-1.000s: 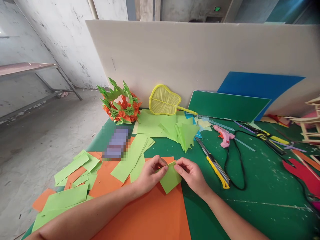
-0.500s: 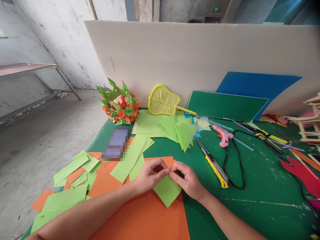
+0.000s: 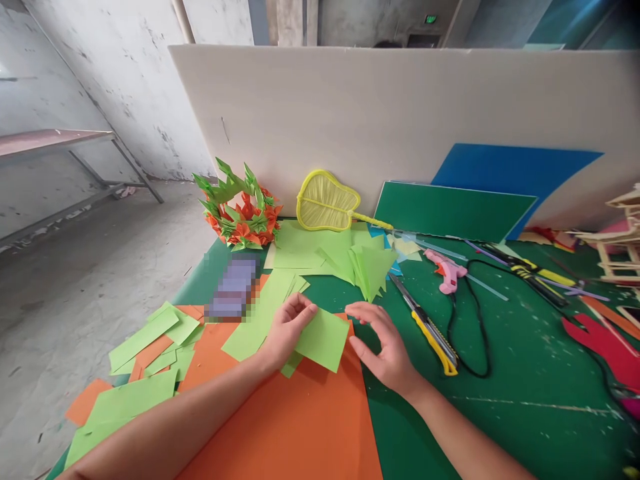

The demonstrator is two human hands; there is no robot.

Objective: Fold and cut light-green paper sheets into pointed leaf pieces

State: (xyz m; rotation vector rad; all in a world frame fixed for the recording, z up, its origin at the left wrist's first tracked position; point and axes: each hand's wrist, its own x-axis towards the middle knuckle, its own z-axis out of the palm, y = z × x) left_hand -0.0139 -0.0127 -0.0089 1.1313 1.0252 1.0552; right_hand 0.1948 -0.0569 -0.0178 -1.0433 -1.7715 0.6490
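A piece of light green paper (image 3: 325, 339) is pinched at its upper left between the thumb and fingers of my left hand (image 3: 290, 328). It is held over a large orange sheet (image 3: 285, 427) on the table. Just right of the paper, my right hand (image 3: 383, 347) is open, thumb and fingers apart, with nothing in it. More light green paper (image 3: 265, 300) lies behind my left hand, partly covered by it. A small green corner shows under the held piece; I cannot tell if it belongs to it.
Cut green paper pieces (image 3: 133, 400) lie at left. A paper wreath (image 3: 243, 220), a blurred-out rectangular item (image 3: 233, 287) and a yellow fan (image 3: 327, 200) sit farther back. At right are a utility knife (image 3: 433, 337), a pink glue gun (image 3: 447, 272) with its cord, and pliers (image 3: 533, 277).
The green paper has turned from a point-down diamond to a slanted rectangle and risen slightly. My right hand has let go of it and opened; my left hand has shifted up and left.
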